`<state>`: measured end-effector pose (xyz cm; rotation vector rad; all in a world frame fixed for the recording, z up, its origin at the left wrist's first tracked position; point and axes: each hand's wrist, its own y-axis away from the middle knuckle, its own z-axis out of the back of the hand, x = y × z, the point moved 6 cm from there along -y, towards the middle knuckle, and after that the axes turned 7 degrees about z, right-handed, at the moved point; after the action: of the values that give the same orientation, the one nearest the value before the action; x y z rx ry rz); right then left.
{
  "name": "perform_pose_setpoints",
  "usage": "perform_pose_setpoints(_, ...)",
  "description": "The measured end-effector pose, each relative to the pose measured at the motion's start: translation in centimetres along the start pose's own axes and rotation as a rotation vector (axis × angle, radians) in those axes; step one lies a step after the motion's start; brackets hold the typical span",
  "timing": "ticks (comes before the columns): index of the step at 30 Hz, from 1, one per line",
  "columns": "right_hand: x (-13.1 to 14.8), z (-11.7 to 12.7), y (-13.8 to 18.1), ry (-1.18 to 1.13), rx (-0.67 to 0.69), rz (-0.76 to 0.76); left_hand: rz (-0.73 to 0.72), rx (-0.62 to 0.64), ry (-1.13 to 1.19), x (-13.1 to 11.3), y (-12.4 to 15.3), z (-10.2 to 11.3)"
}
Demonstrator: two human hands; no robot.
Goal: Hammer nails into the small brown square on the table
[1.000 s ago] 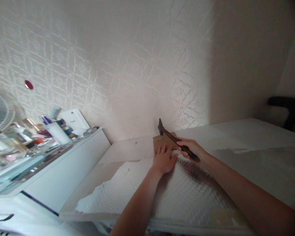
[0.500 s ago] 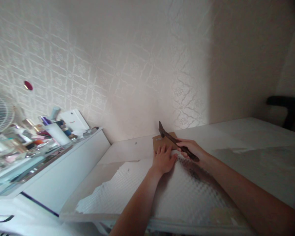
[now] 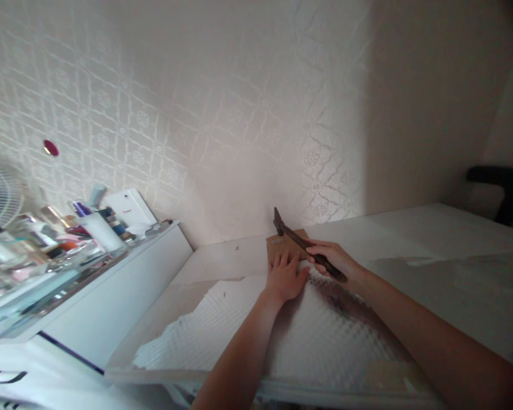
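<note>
A small brown board lies on the white table close to the wall. My left hand rests flat on the board's near edge, fingers spread. My right hand is closed round the dark handle of a small hammer. The hammer's head is raised a little above the board's far part. A white textured sheet covers the table under both forearms.
To the left stands a lower white cabinet crowded with bottles, tubes and jars. A fan's grille shows at the far left. A patterned wall rises right behind the board. A dark chair arm sits at the right.
The hammer head dipped toward the board half a second ago and has risen again now. My left hand has stayed flat on the board.
</note>
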<state>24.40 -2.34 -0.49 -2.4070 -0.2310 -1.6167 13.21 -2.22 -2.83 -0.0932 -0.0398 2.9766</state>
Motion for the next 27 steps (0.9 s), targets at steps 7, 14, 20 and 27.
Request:
perform_pose_setpoints(7,0.0,0.09,0.05,-0.014,-0.003,0.008,-0.008,-0.016,-0.007,-0.02,-0.05,-0.06)
perform_pose_setpoints(14,-0.12,0.14,0.05,-0.037,0.002,-0.009,-0.008,-0.027,0.014,0.01,-0.04,0.07)
perform_pose_setpoints(20,-0.04,0.22,-0.01,-0.051,0.001,-0.002,-0.004,-0.011,0.005,-0.06,-0.02,0.03)
perform_pose_setpoints(27,0.16,0.17,0.0,-0.108,0.018,-0.002,0.0,-0.009,0.002,0.03,0.01,0.04)
